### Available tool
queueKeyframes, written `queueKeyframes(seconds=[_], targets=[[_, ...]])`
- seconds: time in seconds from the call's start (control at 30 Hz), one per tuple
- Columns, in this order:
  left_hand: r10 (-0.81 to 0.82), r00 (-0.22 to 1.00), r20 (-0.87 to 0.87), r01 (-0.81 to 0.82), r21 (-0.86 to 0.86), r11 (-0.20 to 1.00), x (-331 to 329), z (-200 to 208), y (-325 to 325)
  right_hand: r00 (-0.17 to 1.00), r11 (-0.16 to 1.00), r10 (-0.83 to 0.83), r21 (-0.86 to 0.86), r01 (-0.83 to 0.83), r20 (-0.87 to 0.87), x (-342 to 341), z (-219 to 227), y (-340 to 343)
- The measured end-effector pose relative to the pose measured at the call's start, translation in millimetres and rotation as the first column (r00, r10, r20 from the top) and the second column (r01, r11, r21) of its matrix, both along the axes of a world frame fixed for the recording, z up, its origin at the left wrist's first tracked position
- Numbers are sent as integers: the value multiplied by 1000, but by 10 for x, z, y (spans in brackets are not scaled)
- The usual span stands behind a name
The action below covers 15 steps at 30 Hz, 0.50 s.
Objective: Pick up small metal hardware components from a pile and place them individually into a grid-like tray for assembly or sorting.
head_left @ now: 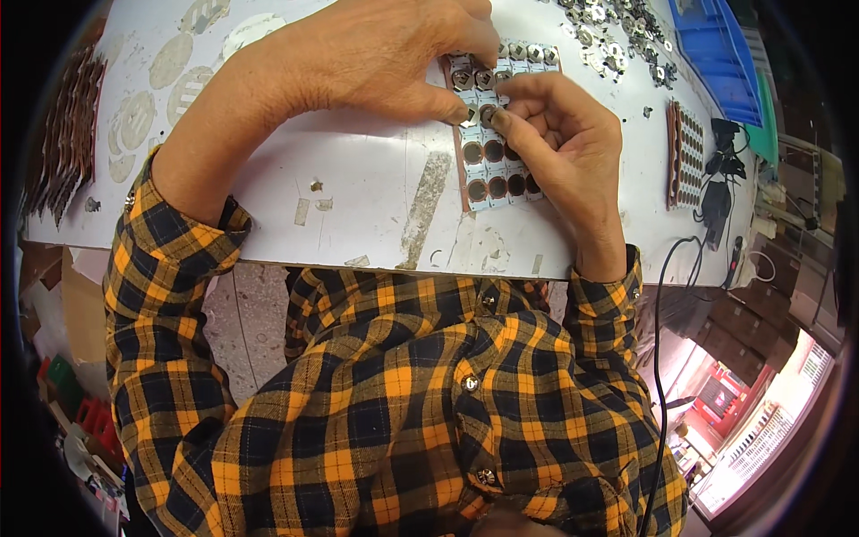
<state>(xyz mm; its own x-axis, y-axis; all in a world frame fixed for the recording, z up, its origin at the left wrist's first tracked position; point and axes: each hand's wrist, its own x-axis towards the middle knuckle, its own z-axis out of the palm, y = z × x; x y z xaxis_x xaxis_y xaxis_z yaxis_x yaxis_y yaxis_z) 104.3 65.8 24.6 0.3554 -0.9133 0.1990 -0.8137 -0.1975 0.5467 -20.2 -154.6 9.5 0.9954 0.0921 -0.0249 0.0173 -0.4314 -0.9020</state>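
A panel of small light-blue circuit boards (501, 195) lies on the white table, with dark round spots in its near rows and metal clips across its far rows. My right hand (573, 134) comes over its right side, thumb and forefinger pinched on a small round metal clip (488, 115) at one of the round spots. From the left, my left hand (394, 63) arches over the panel's far left corner. Its thumb rests at the left edge near another metal clip, apart from the fingers, whose tips are partly hidden.
Loose metal clips (617, 45) are scattered at the far right, beside a blue plastic bin (716, 54). Another panel (687, 157) lies on the right, near a black cable (662, 358). Stacked panels (67, 134) stand at the far left. The table's front edge is close to my body.
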Motion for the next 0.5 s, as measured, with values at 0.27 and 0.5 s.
queueKeyframes(seconds=[0.27, 0.5], targets=[[-8, 998, 54, 9, -31, 999, -44, -15, 7, 1000, 1000, 17, 13, -17, 20, -12, -6, -56], [-15, 996, 87, 19, -46, 999, -34, -28, 23, 998, 996, 45, -78, -42, 47, -27, 3, -73]])
